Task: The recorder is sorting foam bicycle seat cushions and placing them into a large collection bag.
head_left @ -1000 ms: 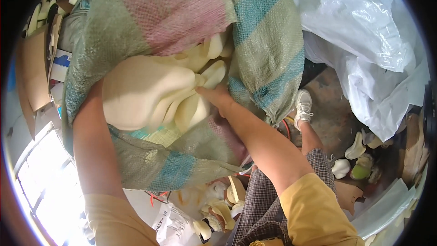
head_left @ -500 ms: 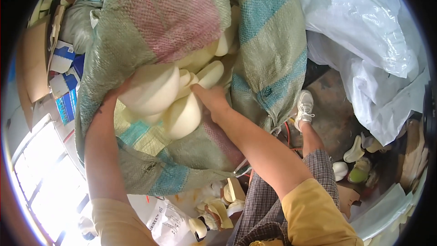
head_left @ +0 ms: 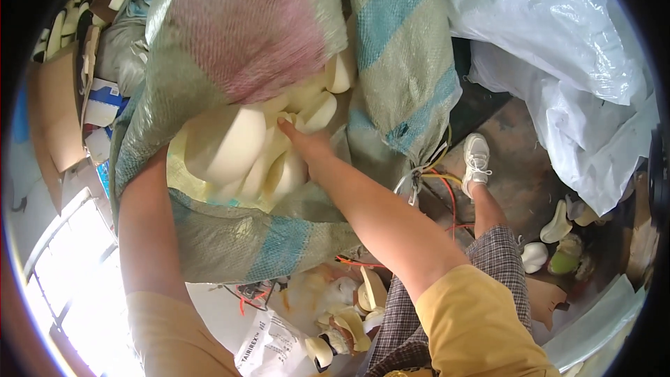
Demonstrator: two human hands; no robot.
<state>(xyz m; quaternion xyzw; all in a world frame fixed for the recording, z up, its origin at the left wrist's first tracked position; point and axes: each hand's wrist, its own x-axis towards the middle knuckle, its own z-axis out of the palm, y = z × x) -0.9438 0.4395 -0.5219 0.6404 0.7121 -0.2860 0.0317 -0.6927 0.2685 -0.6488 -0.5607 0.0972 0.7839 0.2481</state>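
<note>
A large woven sack point(head_left: 237, 21), striped green, pink and blue, lies with its mouth open before me. Smooth, curved cream foam pieces point(head_left: 227, 143) are bunched in the opening. My right hand point(head_left: 307, 145) is closed at the right side of the bunch, thumb on top and the other fingers mostly hidden, gripping a foam piece. On the left, my forearm point(head_left: 146, 223) reaches under the sack's edge. My left hand is hidden there by fabric and foam, so its fingers do not show.
White plastic sheeting point(head_left: 537, 35) hangs at the right. Red and yellow cords point(head_left: 447, 181) trail beside my shoe point(head_left: 477, 157). Foam scraps point(head_left: 349, 328) and a white printed bag point(head_left: 269, 349) lie below the sack. Cardboard point(head_left: 56, 112) stands at the far left.
The foam bunch and the sack's lower edge have shifted up slightly. My right hand has moved a little left and up, and the left hand has gone out of sight.
</note>
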